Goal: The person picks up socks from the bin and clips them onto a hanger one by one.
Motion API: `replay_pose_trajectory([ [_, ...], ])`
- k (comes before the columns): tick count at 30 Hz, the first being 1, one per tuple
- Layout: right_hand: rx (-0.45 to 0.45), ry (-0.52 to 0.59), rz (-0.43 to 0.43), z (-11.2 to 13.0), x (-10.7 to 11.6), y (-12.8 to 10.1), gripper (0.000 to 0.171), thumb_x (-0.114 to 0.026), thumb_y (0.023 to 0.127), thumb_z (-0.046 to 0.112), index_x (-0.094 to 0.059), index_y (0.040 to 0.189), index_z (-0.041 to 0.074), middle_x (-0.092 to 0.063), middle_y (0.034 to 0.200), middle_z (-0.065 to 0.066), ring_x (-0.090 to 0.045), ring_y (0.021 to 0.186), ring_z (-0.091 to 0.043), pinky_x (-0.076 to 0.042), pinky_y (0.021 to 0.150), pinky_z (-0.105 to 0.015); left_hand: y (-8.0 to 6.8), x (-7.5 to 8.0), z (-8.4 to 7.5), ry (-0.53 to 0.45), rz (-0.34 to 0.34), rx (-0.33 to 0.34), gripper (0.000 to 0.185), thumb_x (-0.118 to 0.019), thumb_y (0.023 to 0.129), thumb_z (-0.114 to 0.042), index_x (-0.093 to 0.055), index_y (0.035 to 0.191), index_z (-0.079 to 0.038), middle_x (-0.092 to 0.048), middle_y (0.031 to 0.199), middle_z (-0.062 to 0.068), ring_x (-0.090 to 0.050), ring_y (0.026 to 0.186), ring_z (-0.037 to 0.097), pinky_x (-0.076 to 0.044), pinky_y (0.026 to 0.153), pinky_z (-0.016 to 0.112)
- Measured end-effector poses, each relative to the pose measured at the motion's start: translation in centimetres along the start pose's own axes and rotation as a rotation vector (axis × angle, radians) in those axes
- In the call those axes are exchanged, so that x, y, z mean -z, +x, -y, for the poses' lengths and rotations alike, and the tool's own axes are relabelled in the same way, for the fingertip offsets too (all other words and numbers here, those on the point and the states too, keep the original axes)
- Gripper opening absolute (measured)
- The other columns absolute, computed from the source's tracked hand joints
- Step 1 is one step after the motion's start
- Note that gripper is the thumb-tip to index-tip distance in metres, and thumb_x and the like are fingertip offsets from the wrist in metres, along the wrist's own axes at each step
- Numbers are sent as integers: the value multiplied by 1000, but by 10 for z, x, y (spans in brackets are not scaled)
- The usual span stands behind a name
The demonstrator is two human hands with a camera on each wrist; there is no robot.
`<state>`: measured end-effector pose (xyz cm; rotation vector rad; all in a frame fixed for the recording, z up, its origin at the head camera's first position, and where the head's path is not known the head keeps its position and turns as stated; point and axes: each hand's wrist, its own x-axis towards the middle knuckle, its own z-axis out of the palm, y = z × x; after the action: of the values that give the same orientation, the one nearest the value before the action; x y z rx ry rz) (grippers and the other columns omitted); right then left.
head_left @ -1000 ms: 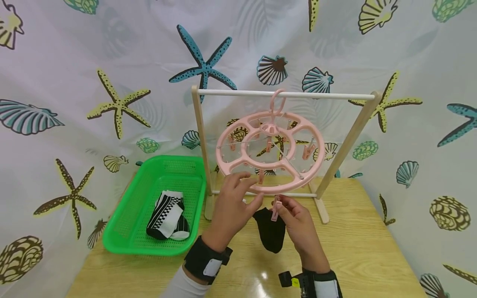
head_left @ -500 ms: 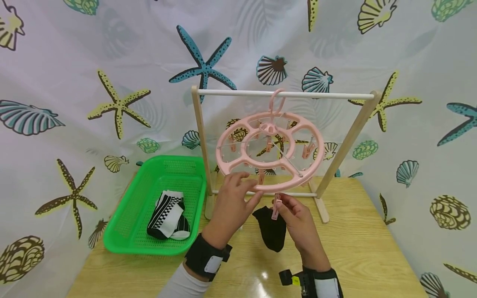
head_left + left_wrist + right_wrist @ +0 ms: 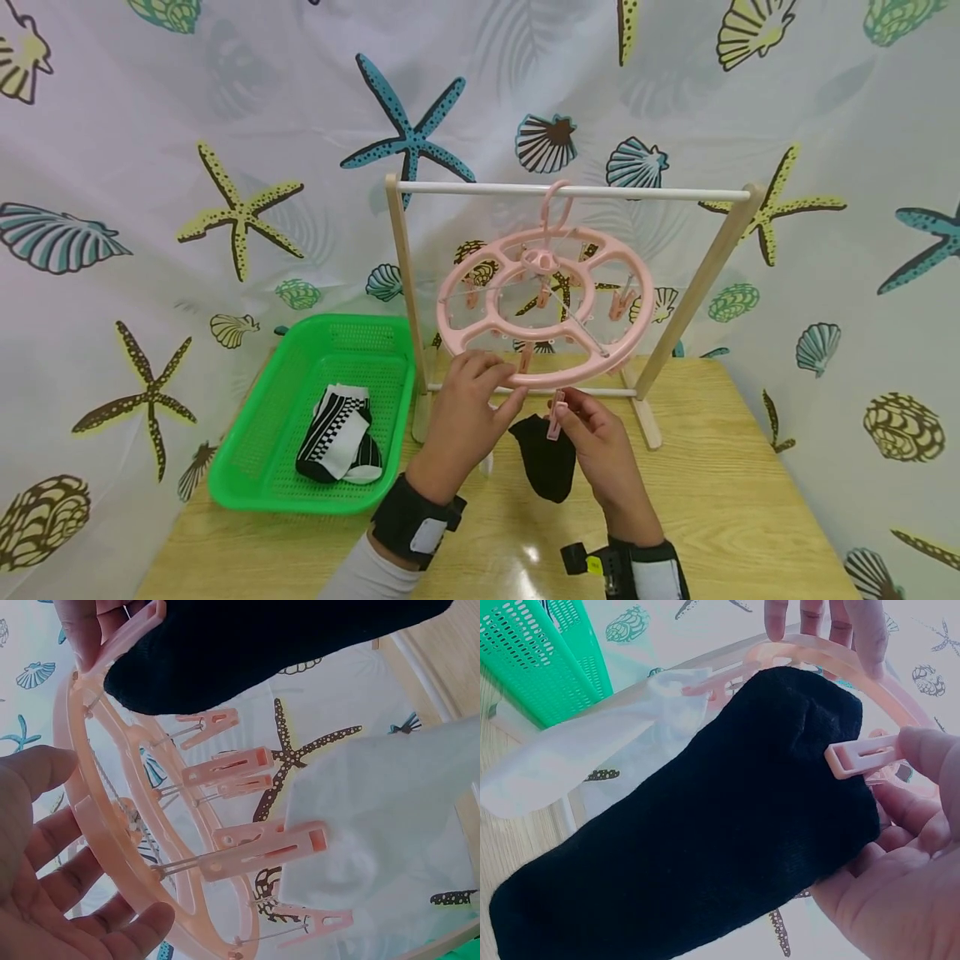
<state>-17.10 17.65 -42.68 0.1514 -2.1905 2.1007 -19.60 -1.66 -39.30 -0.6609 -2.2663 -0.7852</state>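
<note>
Table scene unchanged; hanger tilted slightly (sock still clipped).

Bare hands, black wrist straps with white patches, a white left sleeve

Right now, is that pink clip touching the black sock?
Touching. The right wrist view shows the pink clip lying over the edge of the black sock, with the right hand pinching it there.
</note>
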Motion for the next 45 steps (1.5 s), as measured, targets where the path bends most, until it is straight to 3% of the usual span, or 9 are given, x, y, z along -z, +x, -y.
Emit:
replay_pose_trajectory([
  [7, 19, 3, -16, -2, 1, -1, 36, -57, 102, 9, -55, 134, -7, -57, 125, -27, -60, 105, -16, -47, 92, -23, 0, 0, 2, -31, -29, 1, 27, -81, 85, -26, -76, 103, -7, -68, 103, 7, -57, 105, 29, -48, 93, 42],
  [17, -17, -78, -91, -4, 5, -4, 33, -57, 101, 9, -59, 131, -4, -59, 131, -19, -53, 122, -26, -44, 93, -18, 2, 4, 4, -86, -93, -8, 24, -83, 83, -23, -77, 98, -4, -68, 100, 9, -57, 103, 30, -48, 92, 45],
  [27, -69, -87, -213, -10, 24, -18, 27, -55, 102, 14, -61, 121, -5, -66, 108, 0, -58, 107, -21, -48, 85, -25, 6, 11, 10, -76, -100, -39, 23, -84, 80, -21, -76, 94, -5, -68, 98, 9, -57, 104, 32, -46, 95, 48],
  [31, -73, -86, -247, -8, 30, -19, 29, -54, 103, 16, -61, 121, -6, -66, 105, 1, -58, 105, -17, -49, 85, -25, 7, 15, 13, -54, -83, -34, 22, -83, 80, -22, -76, 94, -6, -68, 98, 8, -56, 108, 32, -44, 98, 47],
  [41, -52, -83, -308, 3, 37, -20, 30, -53, 104, 17, -60, 123, -5, -64, 114, 1, -52, 112, -18, -44, 88, -22, 11, 24, 21, -103, -115, -81, 29, -84, 79, -27, -74, 90, -2, -67, 96, 10, -58, 110, 34, -41, 103, 48],
  [45, -39, -99, -299, 9, 41, -18, 34, -52, 104, 15, -56, 132, -3, -58, 130, -6, -46, 126, -19, -39, 102, -31, 12, 26, 23, -105, -110, -87, 28, -84, 79, -27, -73, 89, -3, -67, 96, 9, -58, 111, 34, -41, 103, 48],
])
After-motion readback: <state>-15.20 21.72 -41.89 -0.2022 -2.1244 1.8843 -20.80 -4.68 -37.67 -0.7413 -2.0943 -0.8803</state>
